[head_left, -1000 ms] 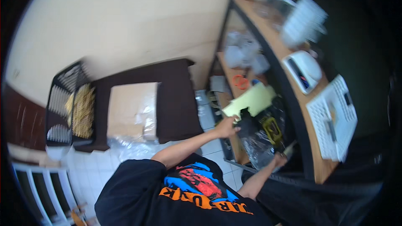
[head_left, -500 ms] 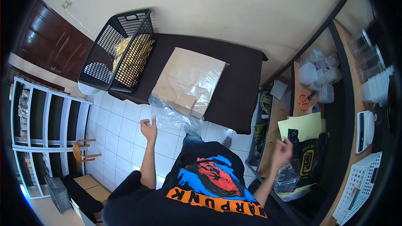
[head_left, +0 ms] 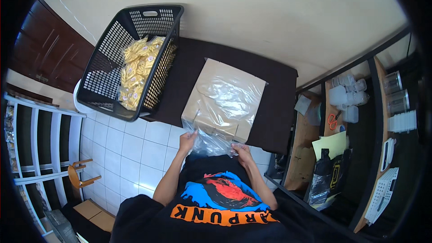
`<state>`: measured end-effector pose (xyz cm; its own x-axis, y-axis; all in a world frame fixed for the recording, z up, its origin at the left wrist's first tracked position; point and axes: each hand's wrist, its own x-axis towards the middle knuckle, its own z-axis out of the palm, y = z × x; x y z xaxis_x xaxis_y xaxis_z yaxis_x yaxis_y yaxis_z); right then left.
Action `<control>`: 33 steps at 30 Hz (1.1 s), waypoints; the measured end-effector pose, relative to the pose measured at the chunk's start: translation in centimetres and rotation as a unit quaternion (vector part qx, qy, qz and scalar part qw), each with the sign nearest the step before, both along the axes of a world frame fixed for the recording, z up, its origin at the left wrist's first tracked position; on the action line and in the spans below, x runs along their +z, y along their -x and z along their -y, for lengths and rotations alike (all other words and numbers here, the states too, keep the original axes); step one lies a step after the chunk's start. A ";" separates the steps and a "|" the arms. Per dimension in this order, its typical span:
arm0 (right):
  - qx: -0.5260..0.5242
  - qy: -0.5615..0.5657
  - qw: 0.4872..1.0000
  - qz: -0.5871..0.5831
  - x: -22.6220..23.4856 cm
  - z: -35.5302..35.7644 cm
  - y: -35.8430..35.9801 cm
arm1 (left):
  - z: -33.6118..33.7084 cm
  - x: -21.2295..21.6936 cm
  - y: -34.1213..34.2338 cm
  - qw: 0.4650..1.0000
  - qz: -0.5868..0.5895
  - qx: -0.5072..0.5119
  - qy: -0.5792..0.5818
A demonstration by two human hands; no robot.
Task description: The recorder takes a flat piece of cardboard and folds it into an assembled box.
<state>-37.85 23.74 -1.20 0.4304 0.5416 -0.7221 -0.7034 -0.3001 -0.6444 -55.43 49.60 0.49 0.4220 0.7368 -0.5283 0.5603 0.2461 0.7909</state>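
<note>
A cardboard box [head_left: 215, 91] lies on the dark-clothed table, inside a clear plastic bag [head_left: 209, 141] whose loose end hangs over the near edge toward me. My left hand [head_left: 187, 141] pinches the left side of that loose plastic. At its right side my right hand [head_left: 243, 152] grips the plastic too, fingers closed. Both hands are just below the box's near side, and the film between them is crumpled.
A black mesh basket [head_left: 150, 63] with several packets of yellow snacks [head_left: 137, 69] stands left of the box on the table [head_left: 276, 103]. On the right, shelves carry plastic tubs [head_left: 344, 96], orange-handled scissors [head_left: 333, 120] and a black plastic bag [head_left: 330, 168]. A wooden stool [head_left: 78, 176] stands at the left.
My right hand has come from beside the black bag on the shelf to the clear bag's end. My left hand has taken hold of the plastic. The view has shifted somewhat.
</note>
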 end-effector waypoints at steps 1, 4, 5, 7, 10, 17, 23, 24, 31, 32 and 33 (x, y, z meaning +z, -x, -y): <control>-0.044 -0.005 0.995 0.093 0.9 -2.7 1.0 | -1.3 0.6 -0.1 0.999 0.015 -0.017 -0.027; -0.132 0.040 0.966 0.221 6.2 -7.6 -2.6 | -5.8 3.1 -4.2 0.989 0.090 -0.075 -0.085; -0.133 0.075 0.955 0.255 7.6 -7.9 -4.9 | -6.7 4.7 -6.1 0.982 0.120 -0.109 -0.096; -0.217 -0.010 0.937 0.273 9.8 -6.8 -9.2 | -7.1 9.7 -9.7 0.972 0.160 -0.160 -0.063; -0.302 -0.101 0.903 0.289 14.9 -5.9 -15.3 | -6.4 15.1 -13.2 0.953 0.198 -0.230 0.004; -0.177 0.118 0.951 0.226 15.2 0.3 -18.3 | -1.2 9.7 -12.2 0.879 -0.067 -0.405 -0.244; -0.325 0.127 0.932 0.101 6.9 7.5 -13.5 | 5.4 11.1 -13.2 0.877 -0.092 -0.405 -0.239; -0.366 0.101 0.920 0.094 6.7 7.5 -13.0 | 6.4 12.7 -14.8 0.866 -0.043 -0.427 -0.255; -0.354 -0.194 0.913 -0.057 14.7 6.9 -19.0 | 14.8 12.3 -24.5 0.778 0.193 -0.418 -0.427; -0.359 -0.216 0.906 -0.056 15.6 7.4 -20.5 | 14.6 11.0 -25.8 0.785 0.153 -0.445 -0.403; -0.370 -0.236 0.897 -0.052 15.6 8.5 -21.8 | 14.6 11.3 -26.8 0.782 0.154 -0.451 -0.402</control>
<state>-16.04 15.22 14.41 0.7416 0.3913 -0.5448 -0.6612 0.5635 -0.4953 -28.62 35.00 11.82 0.9772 0.1076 0.1829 -0.0292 -0.7855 0.6181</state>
